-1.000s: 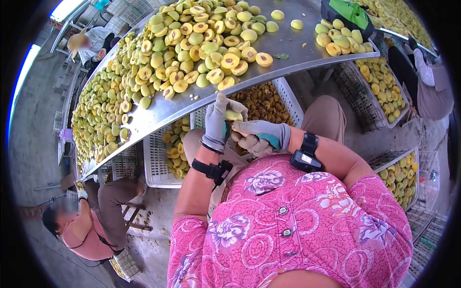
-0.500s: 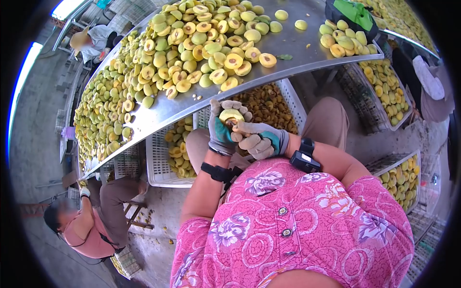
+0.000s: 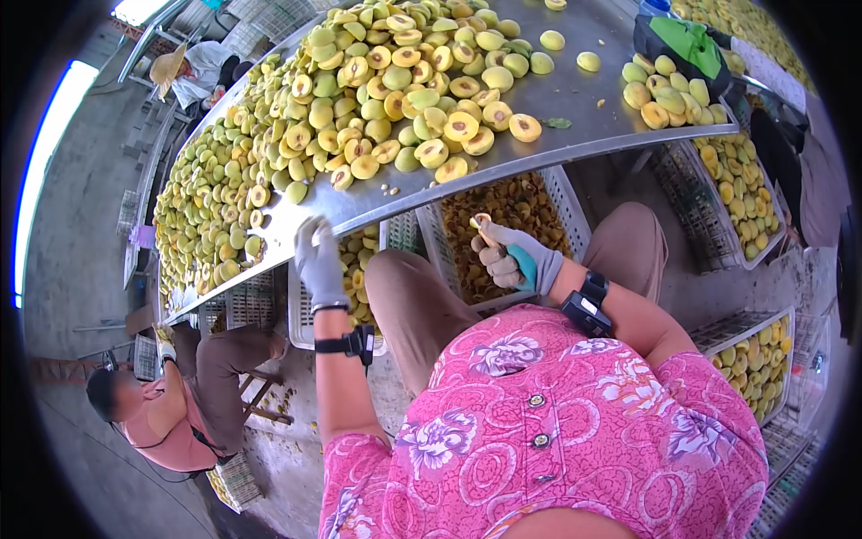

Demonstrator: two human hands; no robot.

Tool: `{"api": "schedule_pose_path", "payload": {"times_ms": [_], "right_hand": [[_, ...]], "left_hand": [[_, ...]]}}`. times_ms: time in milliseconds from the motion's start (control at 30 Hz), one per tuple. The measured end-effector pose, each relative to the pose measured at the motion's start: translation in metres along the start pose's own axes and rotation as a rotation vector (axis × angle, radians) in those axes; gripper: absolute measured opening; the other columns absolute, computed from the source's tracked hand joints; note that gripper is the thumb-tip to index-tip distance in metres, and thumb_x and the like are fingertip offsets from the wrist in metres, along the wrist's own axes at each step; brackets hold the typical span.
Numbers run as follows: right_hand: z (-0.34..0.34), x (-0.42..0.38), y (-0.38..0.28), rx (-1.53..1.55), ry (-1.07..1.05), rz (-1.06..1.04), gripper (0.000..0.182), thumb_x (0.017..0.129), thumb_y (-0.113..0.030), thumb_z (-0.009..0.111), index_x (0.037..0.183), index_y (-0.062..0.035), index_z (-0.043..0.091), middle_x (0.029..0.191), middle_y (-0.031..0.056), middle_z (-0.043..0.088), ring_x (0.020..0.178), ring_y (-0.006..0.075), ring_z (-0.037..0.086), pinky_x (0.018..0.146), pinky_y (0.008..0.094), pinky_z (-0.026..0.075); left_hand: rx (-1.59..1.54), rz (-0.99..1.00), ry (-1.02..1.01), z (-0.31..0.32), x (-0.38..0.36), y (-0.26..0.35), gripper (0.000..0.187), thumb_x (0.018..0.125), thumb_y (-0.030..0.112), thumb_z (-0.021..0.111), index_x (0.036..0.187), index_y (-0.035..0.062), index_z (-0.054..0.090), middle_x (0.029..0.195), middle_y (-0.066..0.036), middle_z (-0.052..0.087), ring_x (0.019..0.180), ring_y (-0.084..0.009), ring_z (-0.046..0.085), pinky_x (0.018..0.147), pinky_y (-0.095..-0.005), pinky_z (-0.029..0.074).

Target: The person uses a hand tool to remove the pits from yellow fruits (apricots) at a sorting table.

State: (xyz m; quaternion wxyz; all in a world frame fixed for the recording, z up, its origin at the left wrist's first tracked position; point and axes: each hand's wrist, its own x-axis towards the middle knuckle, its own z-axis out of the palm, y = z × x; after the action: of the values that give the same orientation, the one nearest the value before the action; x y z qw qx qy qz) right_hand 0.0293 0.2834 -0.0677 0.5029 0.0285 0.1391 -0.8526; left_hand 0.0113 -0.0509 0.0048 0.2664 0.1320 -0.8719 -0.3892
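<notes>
My left hand (image 3: 319,265), in a grey work glove, is stretched out at the table's edge, above the left white crate (image 3: 301,310) of yellow fruit halves. Its fingers are apart, and no fruit shows in them. My right hand (image 3: 510,256), in a grey and green glove, is over the crate of brown pits and scraps (image 3: 494,199). Its thumb and forefinger pinch a small pale and brown piece that I cannot make out; the other fingers are curled. Beyond both hands, halved yellow-green peaches (image 3: 386,99) are heaped on the metal table (image 3: 575,117).
A small peach pile (image 3: 669,94) lies by a black and green bag (image 3: 687,45). Full crates (image 3: 736,193) stand at the right, another crate (image 3: 754,359) below. One co-worker (image 3: 166,404) sits at the left; others are at the far left (image 3: 193,76) and right edge (image 3: 813,162).
My hands have parted: the left moved left to the table's edge, away from the right. The peach half earlier held between them no longer shows. The view has shifted slightly.
</notes>
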Motion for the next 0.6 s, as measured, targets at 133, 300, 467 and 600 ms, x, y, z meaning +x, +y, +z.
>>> {"api": "schedule_pose_path", "payload": {"times_ms": [133,300,467,600], "right_hand": [[0.021,-0.002,0.0,-0.251,0.257,0.082,0.037,0.094,-0.053,0.05,0.091,-0.0158,0.052,0.062,-0.0068,0.041,0.04,0.0049,0.032,0.035,0.0251,0.026],[0.036,-0.012,-0.01,-0.896,0.478,0.034,0.035,0.095,-0.048,0.05,0.094,-0.0127,0.049,0.067,-0.0009,0.045,0.041,0.0074,0.038,0.034,0.0259,0.031],[-0.075,-0.006,-0.016,-1.472,0.559,-0.004,0.047,0.095,-0.049,0.046,0.108,-0.0045,0.053,0.08,0.0083,0.058,0.049,0.0203,0.053,0.045,0.034,0.044],[-0.088,-0.019,-0.012,-2.261,0.165,0.652,0.061,0.093,-0.053,0.038,0.112,0.0007,0.059,0.103,0.0193,0.068,0.079,0.0373,0.065,0.074,0.0424,0.05]], "left_hand": [[0.124,0.252,-0.266,0.057,0.018,0.027,0.037,0.084,0.025,0.064,0.116,0.0072,0.061,0.116,-0.015,0.06,0.109,-0.0296,0.056,0.096,-0.0377,0.044],[0.289,0.457,-0.534,0.134,0.054,0.047,0.043,0.08,0.026,0.067,0.12,0.011,0.057,0.122,-0.019,0.056,0.112,-0.0357,0.055,0.096,-0.0414,0.045],[0.446,0.417,-0.651,0.161,0.069,0.044,0.049,0.075,0.02,0.072,0.119,0.0089,0.053,0.12,-0.021,0.055,0.11,-0.0375,0.056,0.094,-0.0419,0.046],[0.349,0.38,-0.612,0.148,0.063,0.044,0.043,0.076,0.023,0.073,0.112,0.0081,0.056,0.109,-0.018,0.06,0.096,-0.0326,0.062,0.083,-0.04,0.051]]}}
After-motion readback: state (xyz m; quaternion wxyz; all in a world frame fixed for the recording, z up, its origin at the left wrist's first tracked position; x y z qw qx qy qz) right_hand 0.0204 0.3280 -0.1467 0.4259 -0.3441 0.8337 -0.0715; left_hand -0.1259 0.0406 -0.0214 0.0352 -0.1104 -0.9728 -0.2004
